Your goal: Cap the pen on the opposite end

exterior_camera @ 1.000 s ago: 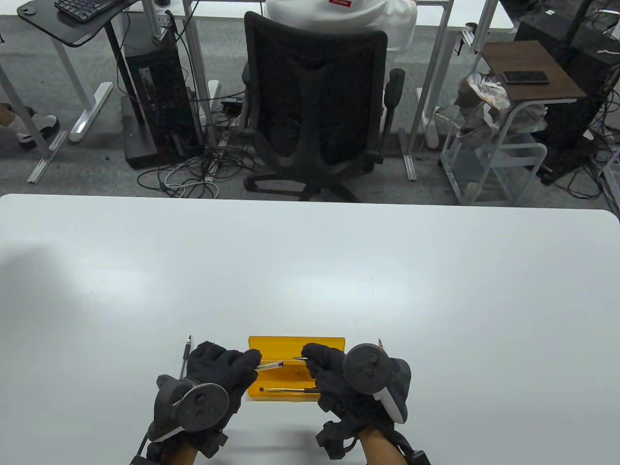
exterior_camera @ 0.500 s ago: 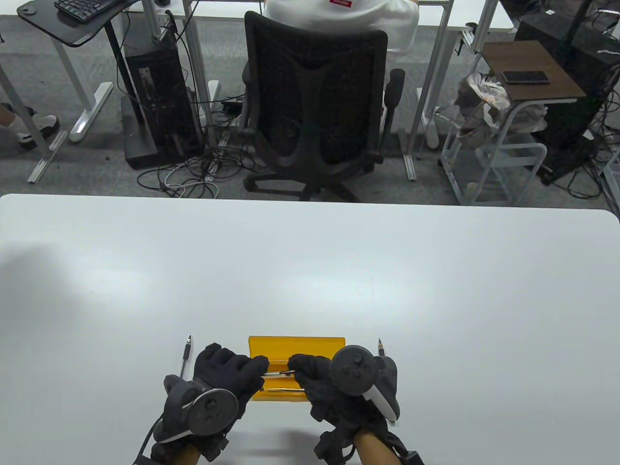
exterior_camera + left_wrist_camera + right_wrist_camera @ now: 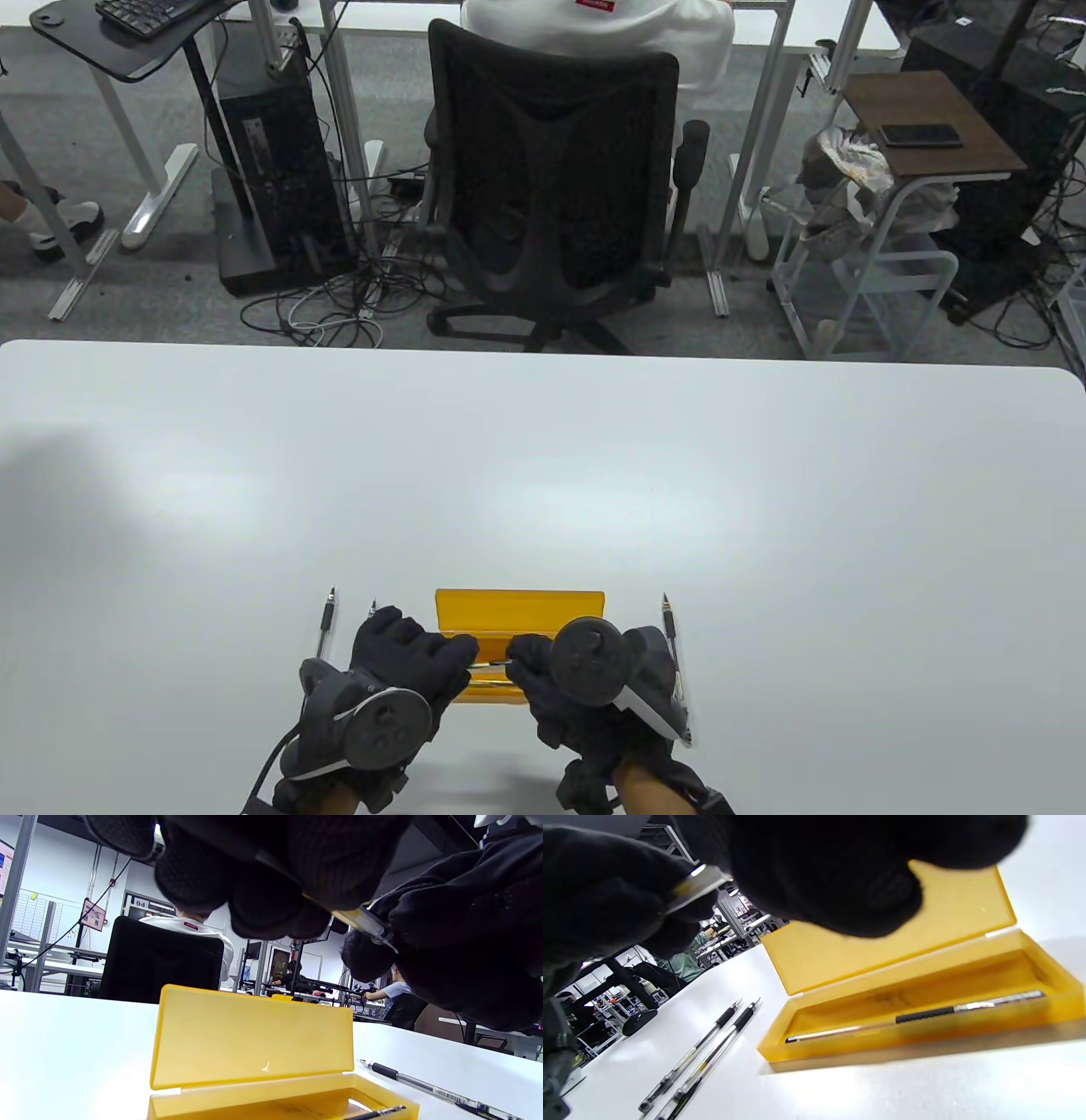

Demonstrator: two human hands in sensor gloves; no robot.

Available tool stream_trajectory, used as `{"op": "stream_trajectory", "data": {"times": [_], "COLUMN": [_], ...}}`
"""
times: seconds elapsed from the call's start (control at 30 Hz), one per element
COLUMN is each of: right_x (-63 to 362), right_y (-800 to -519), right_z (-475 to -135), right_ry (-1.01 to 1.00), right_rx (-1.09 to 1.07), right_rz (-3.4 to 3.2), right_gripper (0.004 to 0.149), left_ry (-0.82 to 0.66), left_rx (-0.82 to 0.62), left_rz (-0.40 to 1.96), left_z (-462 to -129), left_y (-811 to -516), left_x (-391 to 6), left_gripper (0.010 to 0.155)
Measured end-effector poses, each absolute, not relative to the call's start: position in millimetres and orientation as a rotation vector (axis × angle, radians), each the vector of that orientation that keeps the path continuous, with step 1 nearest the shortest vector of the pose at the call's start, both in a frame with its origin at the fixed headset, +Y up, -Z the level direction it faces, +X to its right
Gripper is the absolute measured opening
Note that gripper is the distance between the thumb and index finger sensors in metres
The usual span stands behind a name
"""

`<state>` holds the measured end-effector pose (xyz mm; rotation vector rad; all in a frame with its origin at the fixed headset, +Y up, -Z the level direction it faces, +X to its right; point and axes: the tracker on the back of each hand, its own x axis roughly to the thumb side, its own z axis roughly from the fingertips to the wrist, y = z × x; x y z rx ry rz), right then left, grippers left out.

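open yellow case (image 3: 967, 921) with one pen (image 3: 916, 1017) lying inside

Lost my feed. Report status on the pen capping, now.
Left hand and right hand both grip one pen above the open yellow case. Cap not discernible. Nothing in the way.
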<state>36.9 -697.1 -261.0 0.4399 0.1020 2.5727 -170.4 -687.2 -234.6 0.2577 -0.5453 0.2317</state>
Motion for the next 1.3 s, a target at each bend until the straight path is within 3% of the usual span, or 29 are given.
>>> {"op": "stream_trajectory", "data": {"times": [0.47,0.8,0.93,1.03,1.2,1.3], "right_x": [28,25,20,31,87,117], "right_y": [-692,-691,-695,-693,-662,-671], "right_z": [-255,-256,-259,-263,-270,-277], "right_ry": [0.077,0.237,0.425,0.363,-0.013,0.018], "right_rx": [0.49,0.582,0.619,0.474,-0.026,-0.385], "right_rz": [2.71,2.697,2.663,2.784,2.875,3.018], "right_gripper": [0.048,0.044,0.046,0.047,0.05,0.05], "left_ry": [-0.557,-0.595,-0.571,-0.507,-0.378,-0.362], "left_rx": [0.274,0.269,0.251,0.299,0.215,0.196], "left_rz": [0.249,0.276,0.304,0.293,0.337,0.29], "left_z": [-234,-231,-233,-236,-244,-247], "left_y": [-687,-688,-691,-688,-697,-700], "left_x": [-172,-168,-170,-178,-192,-190], "left_gripper": [0.044,0.047,0.056,0.068,0.065,0.065]}}
